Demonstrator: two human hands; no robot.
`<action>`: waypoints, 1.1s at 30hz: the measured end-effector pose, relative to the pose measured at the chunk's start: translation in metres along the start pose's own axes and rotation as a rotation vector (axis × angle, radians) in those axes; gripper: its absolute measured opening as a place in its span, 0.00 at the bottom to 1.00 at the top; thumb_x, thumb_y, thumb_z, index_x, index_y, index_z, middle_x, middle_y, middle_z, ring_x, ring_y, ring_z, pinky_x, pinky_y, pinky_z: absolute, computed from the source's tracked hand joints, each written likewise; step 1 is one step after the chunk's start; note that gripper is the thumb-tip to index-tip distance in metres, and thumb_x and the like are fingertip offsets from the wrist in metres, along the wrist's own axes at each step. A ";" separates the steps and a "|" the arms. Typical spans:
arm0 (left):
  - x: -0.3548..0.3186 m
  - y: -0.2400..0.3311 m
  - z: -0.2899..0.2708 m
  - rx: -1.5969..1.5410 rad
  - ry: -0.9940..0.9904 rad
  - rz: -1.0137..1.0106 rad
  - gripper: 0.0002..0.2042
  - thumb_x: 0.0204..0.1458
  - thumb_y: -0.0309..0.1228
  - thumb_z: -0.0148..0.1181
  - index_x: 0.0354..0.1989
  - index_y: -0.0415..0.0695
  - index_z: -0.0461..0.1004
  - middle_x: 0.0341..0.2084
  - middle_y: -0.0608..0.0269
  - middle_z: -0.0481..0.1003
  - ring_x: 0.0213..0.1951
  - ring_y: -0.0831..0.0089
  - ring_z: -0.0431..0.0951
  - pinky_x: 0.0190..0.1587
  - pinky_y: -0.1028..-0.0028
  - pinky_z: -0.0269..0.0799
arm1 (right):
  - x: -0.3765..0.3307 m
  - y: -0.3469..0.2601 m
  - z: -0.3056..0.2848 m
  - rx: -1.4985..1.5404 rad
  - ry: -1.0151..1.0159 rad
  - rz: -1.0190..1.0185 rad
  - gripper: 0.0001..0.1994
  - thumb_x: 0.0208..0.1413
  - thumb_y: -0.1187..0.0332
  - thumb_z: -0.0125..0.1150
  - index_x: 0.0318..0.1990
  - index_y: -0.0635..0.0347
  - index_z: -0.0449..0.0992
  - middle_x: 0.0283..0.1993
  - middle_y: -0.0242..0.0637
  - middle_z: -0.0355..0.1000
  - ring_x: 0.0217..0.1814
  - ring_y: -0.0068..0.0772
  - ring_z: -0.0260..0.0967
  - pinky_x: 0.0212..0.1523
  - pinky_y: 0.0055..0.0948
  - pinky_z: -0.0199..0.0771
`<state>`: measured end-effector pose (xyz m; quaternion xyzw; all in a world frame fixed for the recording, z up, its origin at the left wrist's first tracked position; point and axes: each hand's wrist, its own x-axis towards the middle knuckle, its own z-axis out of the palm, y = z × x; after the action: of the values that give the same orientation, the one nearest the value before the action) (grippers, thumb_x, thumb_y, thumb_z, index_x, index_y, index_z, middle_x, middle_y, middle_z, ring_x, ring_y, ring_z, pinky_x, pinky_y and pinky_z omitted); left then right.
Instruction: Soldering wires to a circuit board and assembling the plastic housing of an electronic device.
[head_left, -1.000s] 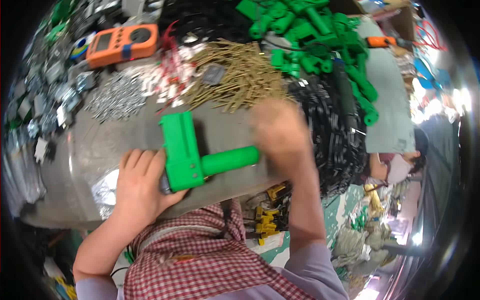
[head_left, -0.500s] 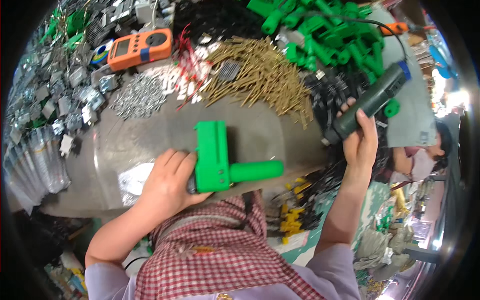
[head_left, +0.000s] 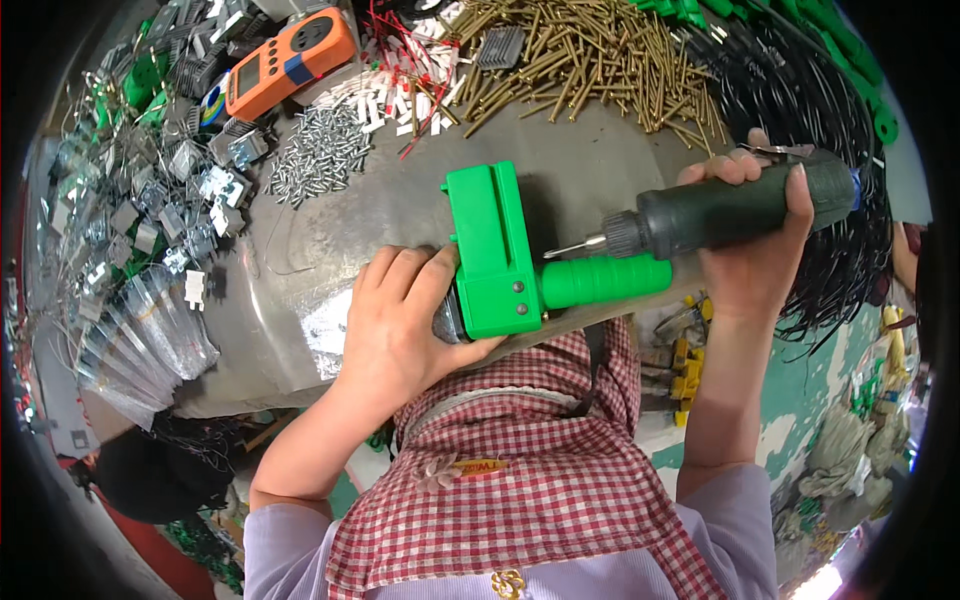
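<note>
My left hand (head_left: pixel 400 310) grips the left end of a green plastic tool housing (head_left: pixel 490 245) near the front edge of the metal tabletop. A dark part (head_left: pixel 448 312) shows between my palm and the housing, and a ribbed green handle (head_left: pixel 605 283) sticks out to the right. In my right hand (head_left: pixel 750 240) is a dark electric screwdriver (head_left: pixel 700 215), held nearly level, my fingers wrapped round its body. Its metal bit (head_left: pixel 575 247) points left, just above the handle and a little apart from the housing.
Small silver screws (head_left: pixel 318 150), long brass-coloured screws (head_left: pixel 600 60) and white connectors (head_left: pixel 410 85) lie in heaps at the back. An orange multimeter (head_left: pixel 290 62) rests at the back left, beside metal parts (head_left: pixel 150 215). Black cables (head_left: pixel 780 100) are heaped at the right.
The electric screwdriver has swung from upright-slanted to nearly level and come left, its bit now close to the green housing. The view has shifted; my left hand keeps its grip.
</note>
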<state>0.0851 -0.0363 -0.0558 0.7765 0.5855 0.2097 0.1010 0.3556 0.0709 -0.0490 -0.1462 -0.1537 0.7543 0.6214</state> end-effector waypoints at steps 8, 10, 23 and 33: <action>0.000 -0.001 -0.001 -0.011 0.002 0.017 0.33 0.26 0.38 0.74 0.43 0.33 0.71 0.33 0.54 0.71 0.36 0.58 0.71 0.41 0.64 0.68 | -0.011 0.011 -0.002 0.124 -0.033 -0.005 0.20 0.58 0.59 0.53 0.54 0.59 0.64 0.36 0.32 0.65 0.42 0.32 0.64 0.57 0.46 0.61; 0.000 -0.001 -0.002 -0.008 0.000 0.013 0.33 0.26 0.38 0.74 0.43 0.33 0.72 0.33 0.54 0.71 0.36 0.58 0.71 0.41 0.64 0.68 | -0.013 0.013 0.003 0.046 -0.021 -0.039 0.20 0.58 0.59 0.53 0.54 0.58 0.63 0.35 0.32 0.64 0.42 0.31 0.63 0.57 0.46 0.60; 0.001 -0.002 -0.001 -0.023 0.000 0.017 0.33 0.25 0.37 0.74 0.42 0.31 0.71 0.34 0.51 0.72 0.36 0.57 0.71 0.41 0.63 0.70 | -0.015 0.010 0.001 0.073 0.007 -0.039 0.22 0.58 0.59 0.53 0.56 0.59 0.62 0.35 0.33 0.65 0.43 0.33 0.64 0.57 0.47 0.60; 0.001 -0.004 0.000 -0.016 0.019 0.027 0.32 0.25 0.38 0.75 0.41 0.32 0.72 0.30 0.53 0.70 0.34 0.56 0.70 0.38 0.63 0.70 | -0.017 0.010 0.000 0.092 -0.013 -0.058 0.22 0.58 0.58 0.53 0.56 0.58 0.62 0.36 0.33 0.65 0.43 0.34 0.65 0.56 0.50 0.61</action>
<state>0.0822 -0.0344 -0.0568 0.7815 0.5742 0.2231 0.0988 0.3493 0.0521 -0.0527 -0.1079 -0.1272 0.7432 0.6479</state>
